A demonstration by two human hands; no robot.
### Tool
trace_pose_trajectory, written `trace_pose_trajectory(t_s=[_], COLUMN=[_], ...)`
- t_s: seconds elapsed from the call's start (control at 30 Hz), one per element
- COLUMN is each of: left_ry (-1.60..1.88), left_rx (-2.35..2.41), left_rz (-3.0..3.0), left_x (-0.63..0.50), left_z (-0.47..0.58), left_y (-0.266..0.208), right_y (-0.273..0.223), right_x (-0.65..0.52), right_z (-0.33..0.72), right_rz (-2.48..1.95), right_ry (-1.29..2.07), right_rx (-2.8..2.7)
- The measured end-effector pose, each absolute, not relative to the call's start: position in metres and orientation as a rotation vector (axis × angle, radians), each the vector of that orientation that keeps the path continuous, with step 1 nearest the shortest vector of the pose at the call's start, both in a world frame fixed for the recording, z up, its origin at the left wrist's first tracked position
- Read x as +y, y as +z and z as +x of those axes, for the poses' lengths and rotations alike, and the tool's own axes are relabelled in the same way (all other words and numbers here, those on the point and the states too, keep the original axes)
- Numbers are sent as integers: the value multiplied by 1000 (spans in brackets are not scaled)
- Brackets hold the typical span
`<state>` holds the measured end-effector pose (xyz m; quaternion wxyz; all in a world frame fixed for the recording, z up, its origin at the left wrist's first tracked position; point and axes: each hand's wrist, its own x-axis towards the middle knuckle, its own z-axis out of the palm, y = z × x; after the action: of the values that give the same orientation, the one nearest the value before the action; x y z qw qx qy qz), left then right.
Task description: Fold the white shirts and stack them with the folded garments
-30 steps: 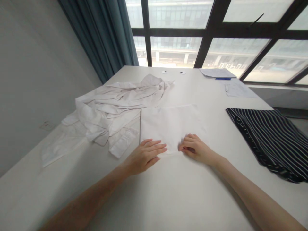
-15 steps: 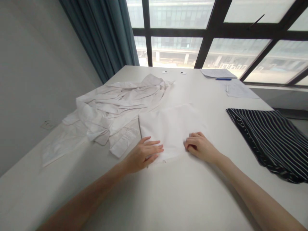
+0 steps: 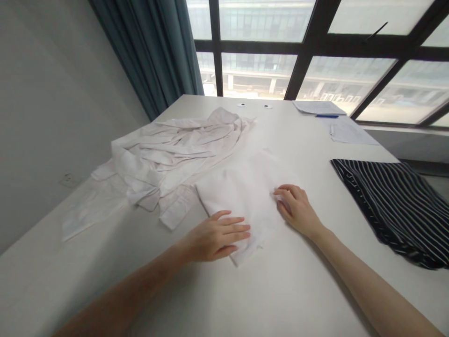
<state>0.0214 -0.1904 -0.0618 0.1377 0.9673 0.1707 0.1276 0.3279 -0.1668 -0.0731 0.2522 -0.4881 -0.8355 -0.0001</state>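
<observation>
One bare left hand [image 3: 219, 236] is lying spread on a flat, folded white cloth [image 3: 238, 187] at mid-frame; the bare right hand [image 3: 296, 210] is resting half-curled at its right side, whether pinching I can't tell.

Folded cloth [image 3: 238, 187] on desk [image 3: 259, 299], left hand [image 3: 219, 236] on its near-left part, right hand [image 3: 296, 206] at its right side. Left of and beyond left hand: cloth heap [image 3: 175, 147], close by the folded cloth; whether the two touch, unclear. Right of right hand, well apart: second garment [image 3: 396, 210]. Beyond right hand, far right: loose sheet [image 3: 356, 132]; behind it, paper stack [image 3: 317, 107], pen [image 3: 326, 116] along the near edge. Straight beyond both hands, at desk's far end: two small discs [image 3: 241, 105], side by side. Window [image 3: 259, 23] behind desk; curtain [image 3: 157, 51] far left of it.
</observation>
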Motion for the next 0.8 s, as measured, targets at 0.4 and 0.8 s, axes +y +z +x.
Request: trace_pose_trajectory(t_s=[0.4,0.8], left_ry=[489,445], left_rx=[1282,727], left_rz=[2705,2722], left_x=[-169,-186], left_z=[5,15], left_y=[-68,-44], right_y=[-63,-77], right_x=[-171,-157], right_z=[318,339], right_rz=[-1097,-1291], right_ry=[295,306], right_rx=[-2578,-2381])
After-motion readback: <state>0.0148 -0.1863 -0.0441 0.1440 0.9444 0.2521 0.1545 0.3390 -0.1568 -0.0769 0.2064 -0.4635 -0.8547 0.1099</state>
